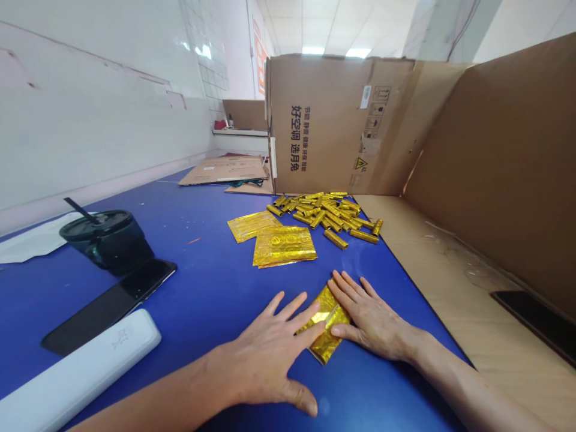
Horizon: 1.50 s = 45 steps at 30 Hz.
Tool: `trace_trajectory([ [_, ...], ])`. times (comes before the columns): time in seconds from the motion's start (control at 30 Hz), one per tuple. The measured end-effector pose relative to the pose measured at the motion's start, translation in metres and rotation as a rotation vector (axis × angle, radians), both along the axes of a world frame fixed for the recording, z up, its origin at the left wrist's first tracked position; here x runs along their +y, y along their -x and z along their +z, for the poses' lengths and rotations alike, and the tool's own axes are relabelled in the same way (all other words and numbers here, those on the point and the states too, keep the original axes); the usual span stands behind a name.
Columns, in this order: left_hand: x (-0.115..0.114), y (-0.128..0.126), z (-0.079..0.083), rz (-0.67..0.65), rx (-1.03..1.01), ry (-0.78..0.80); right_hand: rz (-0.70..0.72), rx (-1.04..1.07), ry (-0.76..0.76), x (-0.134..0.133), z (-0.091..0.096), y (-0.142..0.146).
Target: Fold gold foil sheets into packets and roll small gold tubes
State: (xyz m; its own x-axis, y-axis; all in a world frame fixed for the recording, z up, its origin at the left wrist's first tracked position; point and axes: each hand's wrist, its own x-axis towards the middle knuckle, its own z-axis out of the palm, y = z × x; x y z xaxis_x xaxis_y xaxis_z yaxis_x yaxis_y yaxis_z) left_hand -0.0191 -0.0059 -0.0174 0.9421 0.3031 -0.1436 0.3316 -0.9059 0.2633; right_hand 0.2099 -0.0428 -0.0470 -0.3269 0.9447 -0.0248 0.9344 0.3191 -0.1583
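Observation:
A shiny gold foil sheet [327,343] with a fold or seam across it lies on the blue table [198,288] between my hands. My left hand [274,351] is spread open, its fingertips over the sheet's left side; whether they touch it I cannot tell. My right hand [366,312] lies flat with fingers stretched across the sheet's right side. Beyond them are a small stack of gold foil sheets [285,246] and more gold sheets [247,226] beside it. Farther back, many small gold foil rolls [335,239] are heaped in a loose pile.
At the left stand a dark lidded cup [108,240] with a straw, a black phone [112,303] and a long white case [85,372]. Tall cardboard [333,132] walls off the back and right. Flat cardboard [225,170] lies at the far left.

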Motion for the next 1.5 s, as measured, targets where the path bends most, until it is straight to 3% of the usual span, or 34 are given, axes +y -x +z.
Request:
trace_trajectory([
  [0.57,-0.002,-0.002,0.003,-0.042,-0.001,0.058,-0.008,0.019,-0.062,-0.001,-0.005,-0.001],
  [0.93,-0.001,0.001,0.003,-0.037,0.016,0.065,-0.108,0.391,-0.009,0.005,0.003,-0.012],
  [1.5,-0.001,0.000,0.006,-0.016,0.019,0.093,-0.134,0.459,-0.138,0.010,0.002,-0.005],
])
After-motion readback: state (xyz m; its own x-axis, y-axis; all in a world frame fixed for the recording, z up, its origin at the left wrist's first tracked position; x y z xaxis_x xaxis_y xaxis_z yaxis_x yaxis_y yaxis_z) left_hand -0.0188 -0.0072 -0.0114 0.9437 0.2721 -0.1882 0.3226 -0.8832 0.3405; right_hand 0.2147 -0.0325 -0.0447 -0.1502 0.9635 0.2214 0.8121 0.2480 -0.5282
